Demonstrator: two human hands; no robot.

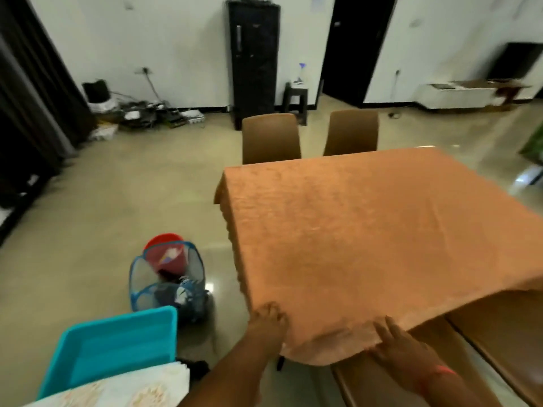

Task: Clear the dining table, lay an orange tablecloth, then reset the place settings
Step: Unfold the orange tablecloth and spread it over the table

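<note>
An orange tablecloth (367,230) covers the dining table, hanging over its left side and near corner. My left hand (269,320) grips the cloth at the near left corner, fingers curled over the edge. My right hand (393,342) lies on the drooping near edge of the cloth with its fingers stretched along the fabric. No plates or cutlery lie on the cloth. The tabletop itself is hidden under the fabric.
Two brown chairs (270,138) stand at the table's far side, and another chair seat (470,348) sits below my right hand. A teal tub (111,345), a blue mesh hamper (167,283) holding a red bowl, and a pale folded cloth (117,389) lie on my left.
</note>
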